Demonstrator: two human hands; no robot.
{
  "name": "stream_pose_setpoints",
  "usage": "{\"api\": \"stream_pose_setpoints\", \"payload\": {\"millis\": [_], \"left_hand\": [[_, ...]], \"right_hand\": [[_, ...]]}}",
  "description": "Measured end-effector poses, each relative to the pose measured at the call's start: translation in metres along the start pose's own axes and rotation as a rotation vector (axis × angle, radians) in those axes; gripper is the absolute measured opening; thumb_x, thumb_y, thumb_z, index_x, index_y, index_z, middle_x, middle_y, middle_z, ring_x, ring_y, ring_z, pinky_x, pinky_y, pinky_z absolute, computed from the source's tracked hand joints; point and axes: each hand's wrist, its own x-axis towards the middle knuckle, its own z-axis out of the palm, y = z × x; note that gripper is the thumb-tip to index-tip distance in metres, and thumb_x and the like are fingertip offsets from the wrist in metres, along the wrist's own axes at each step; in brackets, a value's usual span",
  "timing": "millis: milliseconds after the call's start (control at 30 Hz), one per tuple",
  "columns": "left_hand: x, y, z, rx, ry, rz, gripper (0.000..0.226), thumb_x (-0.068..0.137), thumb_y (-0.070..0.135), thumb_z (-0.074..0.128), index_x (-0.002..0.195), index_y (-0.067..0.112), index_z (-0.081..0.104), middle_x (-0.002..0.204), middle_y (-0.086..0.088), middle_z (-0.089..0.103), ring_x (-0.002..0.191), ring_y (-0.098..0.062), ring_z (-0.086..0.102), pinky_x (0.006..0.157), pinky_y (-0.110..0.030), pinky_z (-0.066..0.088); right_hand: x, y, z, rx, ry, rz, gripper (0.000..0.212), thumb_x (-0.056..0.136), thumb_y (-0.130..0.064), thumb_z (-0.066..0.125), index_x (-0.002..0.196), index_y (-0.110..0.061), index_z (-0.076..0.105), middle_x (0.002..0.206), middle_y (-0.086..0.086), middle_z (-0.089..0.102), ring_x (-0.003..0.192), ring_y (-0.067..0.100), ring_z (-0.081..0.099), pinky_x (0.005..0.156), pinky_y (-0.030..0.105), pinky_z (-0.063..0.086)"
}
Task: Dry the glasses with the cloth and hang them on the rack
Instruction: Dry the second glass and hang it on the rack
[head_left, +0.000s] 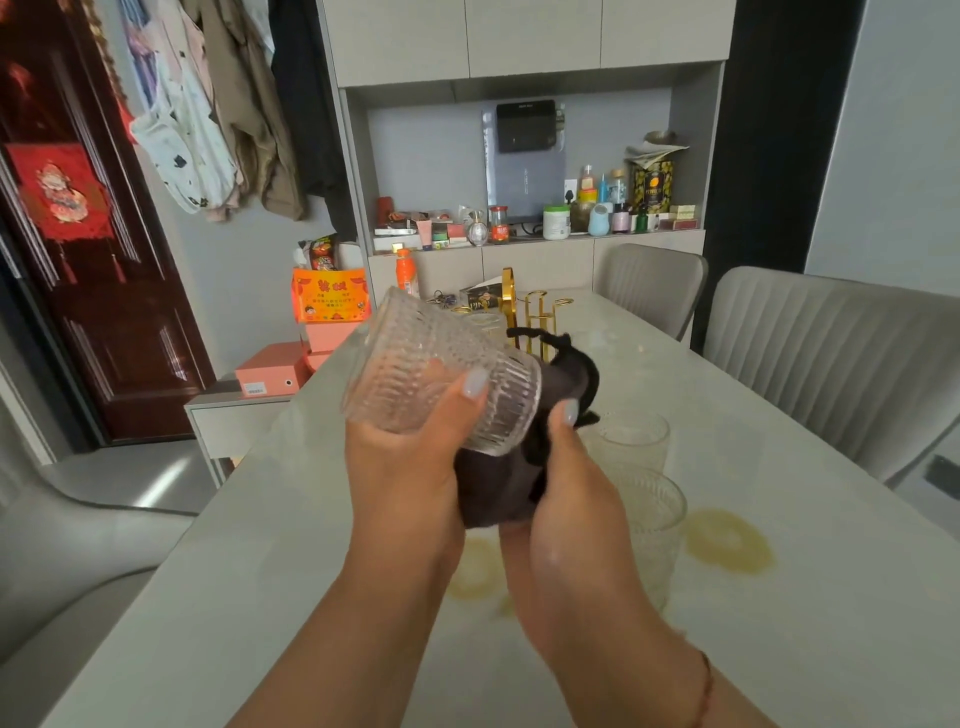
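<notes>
You are facing pale grey stone-look dining table (779, 649), running away toward grey built-in cabinet wall (530, 36) with open cluttered shelf niche (441, 156). Two grey ribbed upholstered chairs (831, 338) are standing along table's right side. Dark red-brown wooden door (104, 312) is showing at left, red hanging ornament (62, 192) on it. Pale clothes (208, 104) are hanging beside door. Glossy grey floor (130, 478) is reflecting light.

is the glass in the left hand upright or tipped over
Tipped. The ribbed glass lies on its side in the left hand, base up-left, mouth toward the right hand, which pushes the dark cloth into it.
</notes>
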Motion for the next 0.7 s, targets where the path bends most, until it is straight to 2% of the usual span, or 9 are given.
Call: {"api": "stream_pose_setpoints", "payload": {"millis": [67, 133, 267, 333, 400, 433, 533, 633, 700], "left_hand": [[0.007, 0.003, -0.003, 0.035, 0.021, 0.032, 0.053, 0.061, 0.031, 0.079, 0.107, 0.01, 0.067, 0.1, -0.013, 0.074, 0.093, -0.031, 0.073, 0.078, -0.042, 0.059], [0.009, 0.002, -0.006, 0.058, 0.024, 0.065, 0.05, 0.06, 0.03, 0.079, 0.105, 0.013, 0.068, 0.099, -0.01, 0.075, 0.093, -0.027, 0.073, 0.076, -0.036, 0.057], [-0.004, 0.0, -0.002, 0.122, -0.065, 0.051, 0.081, 0.052, 0.028, 0.08, 0.125, 0.001, 0.057, 0.1, -0.004, 0.076, 0.093, -0.018, 0.073, 0.074, -0.025, 0.056], [-0.005, 0.002, -0.001, 0.153, -0.108, 0.053, 0.084, 0.05, 0.027, 0.081, 0.125, -0.002, 0.056, 0.101, -0.005, 0.076, 0.093, -0.018, 0.073, 0.073, -0.025, 0.058], [-0.001, 0.004, -0.001, 0.185, -0.113, 0.066, 0.083, 0.052, 0.027, 0.083, 0.127, 0.001, 0.056, 0.111, -0.014, 0.072, 0.102, -0.028, 0.071, 0.083, -0.039, 0.06], [0.003, 0.005, -0.001, 0.198, -0.1, 0.074, 0.084, 0.053, 0.027, 0.084, 0.128, 0.003, 0.054, 0.115, -0.017, 0.07, 0.105, -0.03, 0.07, 0.088, -0.044, 0.058], [0.009, 0.007, -0.003, 0.22, -0.044, 0.085, 0.092, 0.051, 0.03, 0.087, 0.132, 0.005, 0.051, 0.123, -0.016, 0.066, 0.111, -0.027, 0.067, 0.09, -0.038, 0.058], [0.01, 0.007, -0.006, 0.215, -0.057, 0.058, 0.095, 0.05, 0.032, 0.087, 0.134, 0.009, 0.05, 0.124, -0.013, 0.065, 0.112, -0.023, 0.067, 0.087, -0.031, 0.058], [0.006, 0.006, -0.007, 0.242, -0.092, 0.042, 0.094, 0.047, 0.032, 0.087, 0.132, 0.012, 0.051, 0.12, -0.01, 0.067, 0.109, -0.021, 0.068, 0.086, -0.03, 0.058]], "right_hand": [[-0.011, 0.003, 0.0, 0.042, -0.044, 0.015, 0.05, 0.08, -0.047, 0.046, 0.119, -0.021, 0.064, 0.112, -0.006, 0.072, 0.107, 0.01, 0.066, 0.096, 0.033, 0.047], [-0.011, -0.001, -0.002, 0.058, -0.034, 0.018, 0.045, 0.084, -0.045, 0.046, 0.116, -0.021, 0.066, 0.109, -0.005, 0.073, 0.104, 0.011, 0.068, 0.093, 0.034, 0.049], [0.006, -0.024, -0.005, 0.125, 0.008, 0.054, 0.042, 0.096, -0.043, 0.039, 0.109, -0.016, 0.069, 0.095, 0.0, 0.075, 0.077, 0.016, 0.068, 0.067, 0.033, 0.048], [0.008, -0.025, -0.004, 0.173, -0.044, 0.102, 0.049, 0.097, -0.044, 0.035, 0.112, -0.012, 0.068, 0.107, 0.008, 0.073, 0.089, 0.022, 0.069, 0.078, 0.039, 0.049], [0.004, -0.018, -0.005, 0.251, -0.081, 0.14, 0.05, 0.096, -0.042, 0.036, 0.123, -0.009, 0.063, 0.12, 0.011, 0.068, 0.111, 0.026, 0.064, 0.102, 0.043, 0.043], [0.001, -0.013, -0.007, 0.271, -0.088, 0.135, 0.049, 0.094, -0.04, 0.038, 0.127, -0.01, 0.06, 0.124, 0.01, 0.066, 0.117, 0.026, 0.061, 0.108, 0.044, 0.039], [-0.01, -0.007, -0.009, 0.239, -0.086, 0.064, 0.053, 0.079, -0.038, 0.05, 0.126, -0.017, 0.06, 0.122, 0.003, 0.068, 0.118, 0.02, 0.061, 0.108, 0.044, 0.039], [-0.018, -0.012, -0.011, 0.121, -0.073, -0.051, 0.05, 0.072, -0.039, 0.049, 0.118, -0.024, 0.064, 0.11, -0.005, 0.073, 0.107, 0.011, 0.066, 0.097, 0.037, 0.046], [-0.017, -0.015, -0.013, 0.079, -0.053, -0.091, 0.052, 0.074, -0.041, 0.049, 0.122, -0.027, 0.062, 0.117, -0.001, 0.071, 0.116, 0.021, 0.062, 0.101, 0.047, 0.045]]}}
